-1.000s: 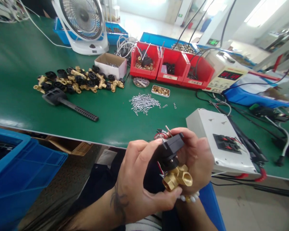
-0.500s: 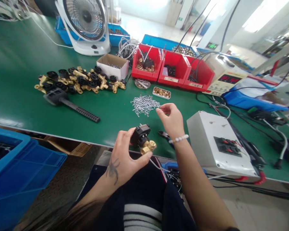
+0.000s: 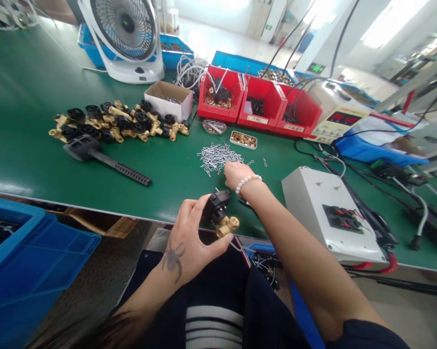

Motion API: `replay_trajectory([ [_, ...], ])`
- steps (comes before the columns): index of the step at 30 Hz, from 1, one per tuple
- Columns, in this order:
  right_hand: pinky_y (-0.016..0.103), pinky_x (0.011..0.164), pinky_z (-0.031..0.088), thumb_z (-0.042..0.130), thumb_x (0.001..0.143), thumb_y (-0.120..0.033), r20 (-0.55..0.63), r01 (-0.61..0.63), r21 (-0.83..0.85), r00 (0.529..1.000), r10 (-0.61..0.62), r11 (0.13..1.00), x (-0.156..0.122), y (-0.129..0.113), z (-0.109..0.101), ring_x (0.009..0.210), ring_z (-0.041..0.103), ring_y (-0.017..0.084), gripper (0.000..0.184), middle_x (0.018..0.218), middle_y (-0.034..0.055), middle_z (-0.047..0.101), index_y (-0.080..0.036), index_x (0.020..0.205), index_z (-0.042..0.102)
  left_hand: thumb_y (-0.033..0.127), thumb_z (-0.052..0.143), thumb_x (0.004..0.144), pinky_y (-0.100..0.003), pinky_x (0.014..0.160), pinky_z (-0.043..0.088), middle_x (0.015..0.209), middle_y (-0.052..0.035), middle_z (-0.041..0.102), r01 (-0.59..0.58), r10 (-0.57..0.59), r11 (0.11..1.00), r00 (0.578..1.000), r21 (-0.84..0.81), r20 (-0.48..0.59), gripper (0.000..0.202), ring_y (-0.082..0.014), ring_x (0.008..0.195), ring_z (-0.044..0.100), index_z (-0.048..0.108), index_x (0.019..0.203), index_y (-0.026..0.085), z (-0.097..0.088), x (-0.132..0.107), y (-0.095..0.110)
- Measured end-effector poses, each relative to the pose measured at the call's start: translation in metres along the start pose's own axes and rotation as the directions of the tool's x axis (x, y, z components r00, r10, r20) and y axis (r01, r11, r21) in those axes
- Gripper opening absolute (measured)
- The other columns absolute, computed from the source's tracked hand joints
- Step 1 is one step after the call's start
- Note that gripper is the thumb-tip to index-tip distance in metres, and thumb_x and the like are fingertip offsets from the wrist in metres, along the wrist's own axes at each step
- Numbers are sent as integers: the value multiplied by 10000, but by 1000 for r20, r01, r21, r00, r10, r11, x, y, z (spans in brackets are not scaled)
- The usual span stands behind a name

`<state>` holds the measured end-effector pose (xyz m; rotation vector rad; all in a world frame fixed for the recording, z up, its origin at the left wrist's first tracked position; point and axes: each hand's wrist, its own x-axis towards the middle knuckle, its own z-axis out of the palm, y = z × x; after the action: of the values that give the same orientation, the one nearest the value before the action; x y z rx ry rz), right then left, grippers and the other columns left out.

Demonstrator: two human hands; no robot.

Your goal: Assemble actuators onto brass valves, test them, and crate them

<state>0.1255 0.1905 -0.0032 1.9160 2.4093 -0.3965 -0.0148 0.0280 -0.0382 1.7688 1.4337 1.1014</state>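
My left hand (image 3: 191, 232) is closed around a brass valve with a black plastic head (image 3: 221, 211), held above the table's front edge with its brass ports to the right. Just beyond it, my right hand (image 3: 237, 175) is curled at the near right side of a heap of wire clips (image 3: 216, 156). Its fingertips are hidden, so I cannot make out what is between them. Two clips (image 3: 264, 162) lie apart, right of the heap. Under my right forearm, pliers (image 3: 243, 201) show only in part.
Left on the green table (image 3: 175, 184) lie a black mallet-like tool (image 3: 107, 159) and piled brass valves (image 3: 120, 121). Behind the clips stand a tray of brass parts (image 3: 243, 139), a round dish (image 3: 214, 126) and red bins (image 3: 257, 104). A grey switch box (image 3: 313, 198) sits right.
My right hand has moved left and nearer me, its fingers curling in at the clip heap. Two clips now show right of the heap. My left hand still holds the valve, shifted slightly right.
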Motion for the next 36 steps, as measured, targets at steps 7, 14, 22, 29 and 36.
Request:
replay_trajectory([
  [7, 312, 838, 543, 534, 912, -126, -138, 81, 273, 989, -44, 959, -44, 15, -3, 877, 680, 166, 331, 939, 76, 723, -118, 1225, 639, 334, 732, 777, -439, 987, 548, 1171, -62, 499, 35, -37, 993, 999, -109, -16, 675, -213, 1092, 586, 457, 1381, 213, -1, -3, 0],
  [14, 287, 764, 556, 647, 915, -329, -330, 319, 757, 940, -87, 571, -118, 15, -14, 770, 651, 132, 184, 876, 25, 708, -205, 982, 765, 376, 730, 766, -415, 911, 567, 1106, -63, 495, -43, 39, 999, 993, -29, -113, 697, -214, 1030, 575, 478, 1391, 196, -4, -6, 8],
  [22, 286, 762, 561, 669, 905, -265, -369, 368, 618, 916, -158, 695, -156, -1, -34, 792, 663, 159, 63, 871, 15, 718, -222, 890, 712, 390, 724, 757, -375, 858, 574, 1060, -66, 514, -165, 178, 982, 972, 95, -154, 693, -209, 964, 581, 492, 1376, 186, -10, -10, 28],
  [29, 260, 735, 546, 633, 923, -210, -409, 485, 424, 856, -316, 765, -160, -3, -40, 808, 672, 152, 79, 884, 9, 723, -228, 890, 702, 375, 728, 751, -333, 854, 579, 1055, -86, 532, -239, 254, 962, 960, 132, -115, 693, -196, 947, 593, 513, 1355, 112, -13, -12, 34],
  [36, 264, 684, 559, 555, 953, -213, -402, 550, 330, 817, -413, 767, -160, -3, -47, 785, 674, 160, 181, 889, 26, 719, -255, 870, 710, 369, 733, 750, -350, 878, 580, 1094, -90, 536, -251, 261, 961, 962, 115, -81, 698, -204, 978, 590, 506, 1368, 137, -15, -11, 32],
])
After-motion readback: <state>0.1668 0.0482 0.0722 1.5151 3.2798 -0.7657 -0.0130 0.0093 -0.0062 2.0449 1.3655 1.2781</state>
